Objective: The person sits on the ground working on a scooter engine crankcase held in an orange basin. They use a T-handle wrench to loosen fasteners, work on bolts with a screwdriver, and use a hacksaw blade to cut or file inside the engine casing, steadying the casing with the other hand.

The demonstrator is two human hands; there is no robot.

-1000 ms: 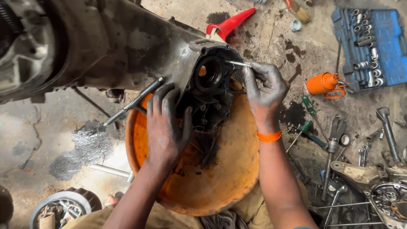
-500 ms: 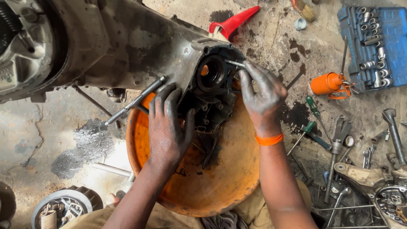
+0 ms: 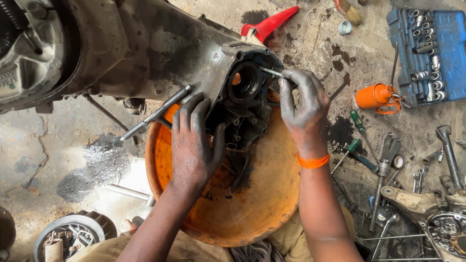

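Right hand (image 3: 303, 104) shifted slightly — fingers pinching thin metal pin (image 3: 270, 72), blue socket case (image 3: 434, 53) top-right

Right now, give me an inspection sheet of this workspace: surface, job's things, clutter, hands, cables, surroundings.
Surface: oil-stained concrete floor.
Job's things: greasy engine casing over an orange basin; thin metal pin at the casing opening.
Clutter: blue socket set, orange oil can, screwdrivers, wrenches, red funnel.
Hands: left hand flat on the casing; right hand pinching the pin.
Cables: nothing seen.
Surroundings: engine parts at right, round part lower left.
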